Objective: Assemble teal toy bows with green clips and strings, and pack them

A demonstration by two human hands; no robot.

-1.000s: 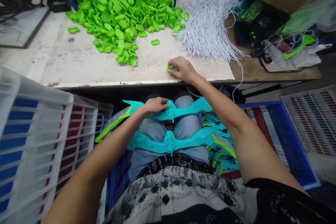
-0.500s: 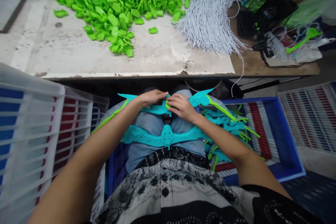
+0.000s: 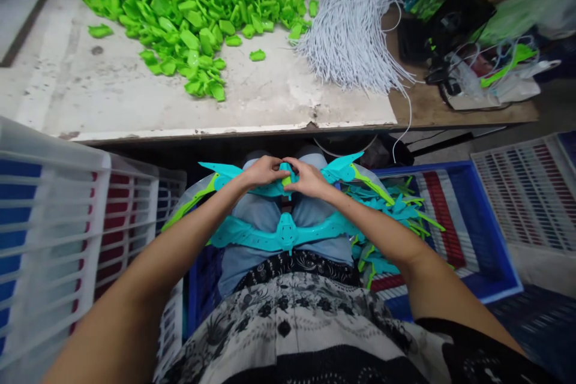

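A turquoise plastic toy bow [image 3: 270, 188] with lime-green strips at its ends lies across my thighs. My left hand [image 3: 266, 171] and my right hand [image 3: 306, 179] close on its middle from either side. Between my fingers shows a small lime-green plastic piece [image 3: 287, 180] at the bow's centre; my fingers partly hide it. Nearer my waist, a second turquoise toy bow [image 3: 288, 234] rests on my lap, touched by neither hand. My forearms cover parts of both bows.
Beyond my knees, a worktable [image 3: 148, 111] bears a heap of lime-green plastic pieces [image 3: 193, 18] and a bundle of white cords [image 3: 355, 30]. A blue crate [image 3: 499, 252] with turquoise and green parts [image 3: 400, 210] stands at my right. White crates [image 3: 103, 192] rise at my left.
My right hand has shifted from lying over the green piece to gripping the bow's centre with its thumb lower. My left fingers have moved down onto the middle. The view has shifted slightly.
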